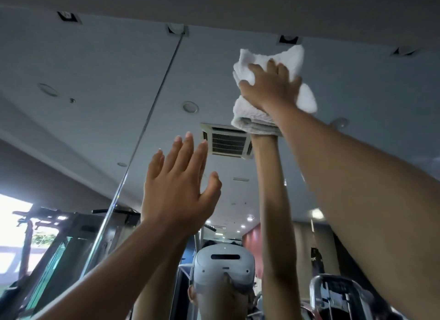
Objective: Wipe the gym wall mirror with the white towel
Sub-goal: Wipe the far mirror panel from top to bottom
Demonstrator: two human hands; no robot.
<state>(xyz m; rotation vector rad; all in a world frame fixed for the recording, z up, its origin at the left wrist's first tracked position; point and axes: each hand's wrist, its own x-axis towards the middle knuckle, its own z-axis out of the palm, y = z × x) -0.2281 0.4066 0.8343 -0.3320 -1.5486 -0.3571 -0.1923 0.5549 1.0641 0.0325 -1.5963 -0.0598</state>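
Towel [247,112], white, folded thick, pinned high on wall mirror [107,81] just under ceiling edge; held by right hand [271,86], fingers splayed flat, pressing rather than gripping, likely for broad wiping contact. Left hand [176,183] raised lower down, fingers straight, holding nothing; contact with glass unclear. Reflected: ceiling vent [228,141], gym machines [59,224]

folded white towel [247,112] flat against the upper wall mirror [357,83]

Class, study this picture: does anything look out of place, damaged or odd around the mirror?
Nothing stands out. The right hand presses the folded towel on the mirror; the left hand is raised, open.
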